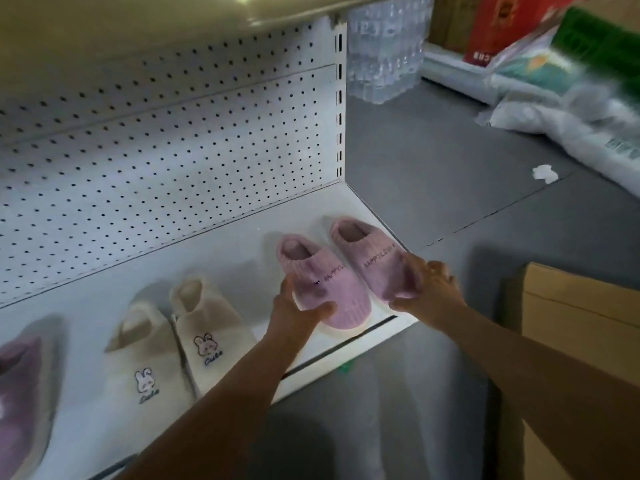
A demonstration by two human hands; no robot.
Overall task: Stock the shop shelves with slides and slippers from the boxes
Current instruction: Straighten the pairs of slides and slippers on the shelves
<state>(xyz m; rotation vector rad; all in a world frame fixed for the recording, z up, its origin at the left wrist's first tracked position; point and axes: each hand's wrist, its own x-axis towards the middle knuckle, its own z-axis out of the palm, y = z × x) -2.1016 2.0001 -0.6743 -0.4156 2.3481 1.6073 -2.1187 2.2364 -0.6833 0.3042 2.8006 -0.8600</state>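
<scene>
Your left hand (294,306) pinches one pink slipper's (325,285) toe, your right hand (427,289) grips the other slipper (370,258). Both sit at the shelf's (221,258) right end, paired, toes outward for display.

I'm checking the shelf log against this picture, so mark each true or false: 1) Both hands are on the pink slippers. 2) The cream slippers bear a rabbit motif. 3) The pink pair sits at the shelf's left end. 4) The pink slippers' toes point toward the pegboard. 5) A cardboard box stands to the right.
1) True: the left hand grips one pink slipper, the right hand the other.
2) True: see the cream slippers.
3) False: it sits at the right end of the shelf.
4) False: the toes point toward the person; the openings face the pegboard.
5) True: the cardboard box.
</scene>
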